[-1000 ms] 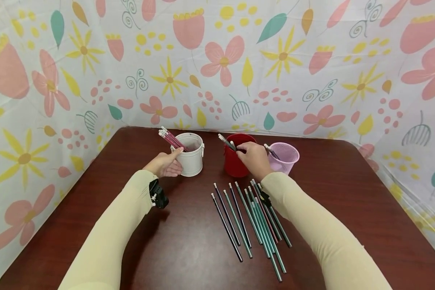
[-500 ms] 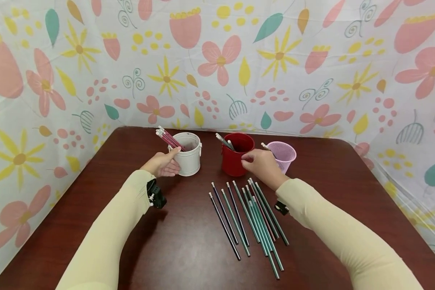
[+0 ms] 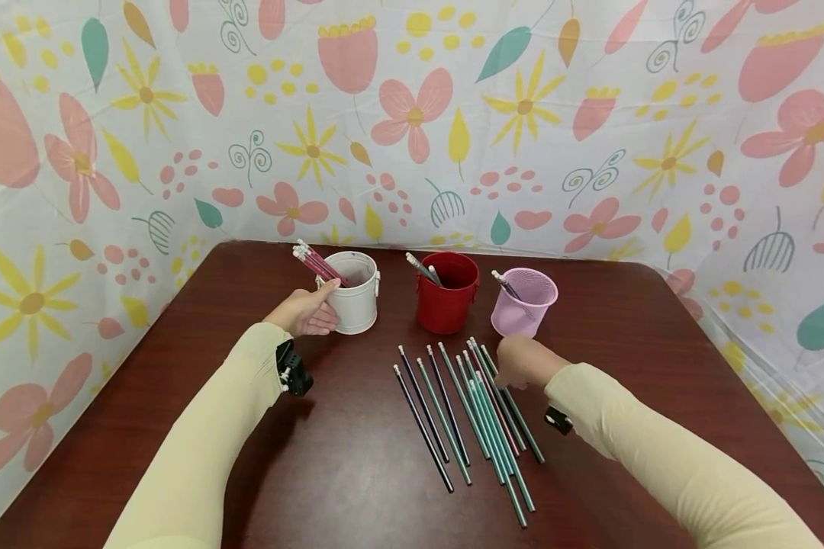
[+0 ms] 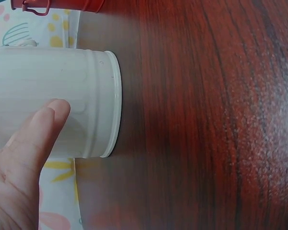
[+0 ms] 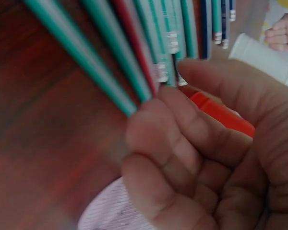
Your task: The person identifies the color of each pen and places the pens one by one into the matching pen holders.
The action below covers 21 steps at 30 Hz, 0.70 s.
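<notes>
We see the right hand (image 3: 527, 361) over the pencils that lie loose on the surface (image 3: 357, 457), with its fingers (image 5: 153, 129) bent a little and holding nothing. We cannot tell if they touch a pencil. The left hand's fingers are straight and rest on the side of a round white bucket (image 3: 357, 309).

Under and beside the right hand we see shiny green pencils (image 3: 525, 427) and a red pencil (image 5: 134, 40), packed close, some on top of others. Dark blue pencils (image 3: 423, 428) lie farther left, with a green one among them. Their eraser ends point toward the buckets.

Just past the right hand stands a light purple mesh cup (image 3: 518, 316) with dark pencils (image 3: 508, 287) in it. Next comes a round red bucket (image 3: 442, 309) with gray-green pencils (image 3: 422, 268). Dark pink pencils (image 3: 319, 263) lean out of the white bucket, above the left hand. Behind everything hangs a white flowery cloth (image 3: 412, 114).

Our right arm reaches in from the side, back of the hand up. Our left arm stretches forward, thumb up by the white bucket's rim. Both wear cream sleeves (image 3: 233, 412).
</notes>
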{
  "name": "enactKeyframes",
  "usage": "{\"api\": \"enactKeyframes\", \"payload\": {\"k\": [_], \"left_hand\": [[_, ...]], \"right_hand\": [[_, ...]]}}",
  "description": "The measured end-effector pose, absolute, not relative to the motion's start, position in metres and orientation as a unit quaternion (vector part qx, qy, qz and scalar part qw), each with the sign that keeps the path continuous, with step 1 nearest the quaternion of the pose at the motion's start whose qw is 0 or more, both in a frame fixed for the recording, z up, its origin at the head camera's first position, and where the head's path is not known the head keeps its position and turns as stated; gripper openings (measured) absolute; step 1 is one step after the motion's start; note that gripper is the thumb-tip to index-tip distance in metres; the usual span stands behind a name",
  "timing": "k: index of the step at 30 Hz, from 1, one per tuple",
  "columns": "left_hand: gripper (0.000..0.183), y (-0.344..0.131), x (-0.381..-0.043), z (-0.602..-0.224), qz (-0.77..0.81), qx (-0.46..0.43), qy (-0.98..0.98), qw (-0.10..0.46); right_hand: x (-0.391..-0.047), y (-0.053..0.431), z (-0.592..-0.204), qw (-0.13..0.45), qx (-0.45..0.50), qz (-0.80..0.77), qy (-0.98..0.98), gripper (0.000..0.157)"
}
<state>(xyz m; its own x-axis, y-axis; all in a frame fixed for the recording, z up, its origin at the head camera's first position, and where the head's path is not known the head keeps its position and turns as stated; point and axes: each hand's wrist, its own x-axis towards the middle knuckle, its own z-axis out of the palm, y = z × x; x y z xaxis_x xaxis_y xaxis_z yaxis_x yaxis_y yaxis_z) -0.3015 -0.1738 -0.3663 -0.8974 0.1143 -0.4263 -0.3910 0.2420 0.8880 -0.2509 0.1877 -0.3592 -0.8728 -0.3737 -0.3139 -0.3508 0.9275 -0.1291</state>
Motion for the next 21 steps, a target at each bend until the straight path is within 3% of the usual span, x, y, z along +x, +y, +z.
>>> {"api": "enactKeyframes", "payload": {"k": [8,21], "left_hand": [[0.067,-0.171,-0.302,-0.366,0.611,-0.092,0.758,0.208],[0.070,-0.171,-0.302,-0.366,0.606,-0.097,0.761,0.210]], "right_hand": [[-0.251,0.203,-0.372,0.239,-0.137,-0.062,0.959,0.020],[-0.250,0.210,-0.383,0.232,-0.138,-0.110,0.957,0.020]]}}
